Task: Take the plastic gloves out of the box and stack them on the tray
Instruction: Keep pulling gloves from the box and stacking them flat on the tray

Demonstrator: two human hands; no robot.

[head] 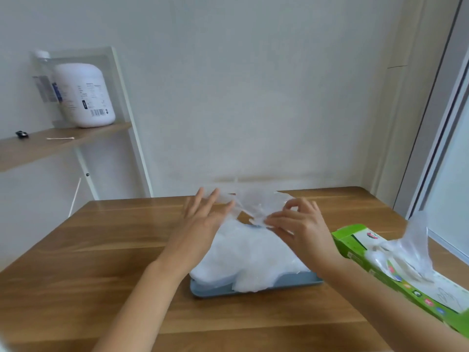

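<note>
A clear plastic glove (256, 203) is held stretched above the far end of a blue tray (256, 288). My right hand (297, 224) pinches its right side between thumb and fingers. My left hand (203, 217) has straight fingers laid against the glove's left edge. A thick white stack of gloves (251, 257) lies on the tray and covers most of it. The green glove box (396, 270) lies at the right of the table, with another glove (411, 240) sticking up out of its opening.
The wooden table (101, 250) stands against a white wall. At the left, a wooden shelf (50, 143) carries a white jug (83, 95), a cotton swab and a small dark object. A window frame runs down the right side.
</note>
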